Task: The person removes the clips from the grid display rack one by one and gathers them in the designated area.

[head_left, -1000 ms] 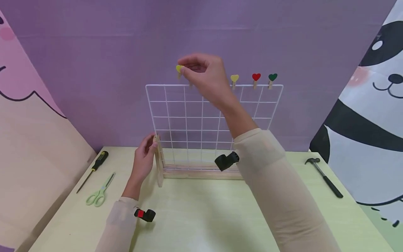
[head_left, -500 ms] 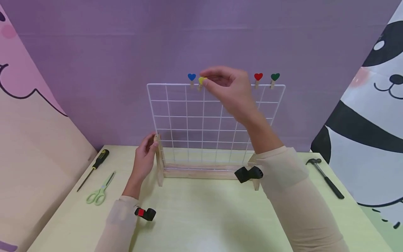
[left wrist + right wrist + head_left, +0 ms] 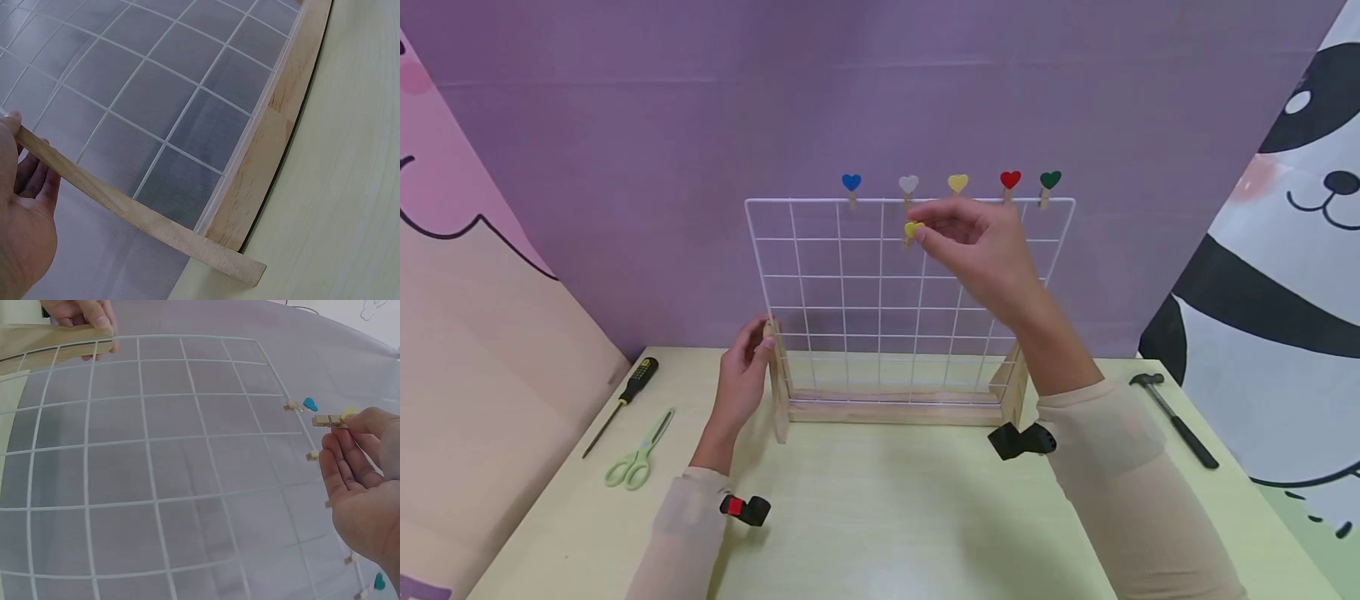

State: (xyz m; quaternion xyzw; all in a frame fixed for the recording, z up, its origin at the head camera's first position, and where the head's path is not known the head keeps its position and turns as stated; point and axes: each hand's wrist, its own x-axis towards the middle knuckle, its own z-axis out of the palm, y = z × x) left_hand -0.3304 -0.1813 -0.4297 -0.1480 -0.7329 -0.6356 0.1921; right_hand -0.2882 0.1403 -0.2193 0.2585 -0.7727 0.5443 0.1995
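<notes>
Purple backdrop, panda-print panel beside it; pale surface; white wire grid in wooden stand, near surface's back edge; left hand gripping stand's left upright; right hand pinching yellow heart clip near grid's top edge.

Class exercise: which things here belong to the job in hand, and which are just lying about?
In the job:
held clip, pinched by the right hand
grid
blue clip, white clip, pale yellow clip, red clip, green clip, along its top
stand, gripped by the left hand

Lying about:
screwdriver
scissors
hammer
</notes>
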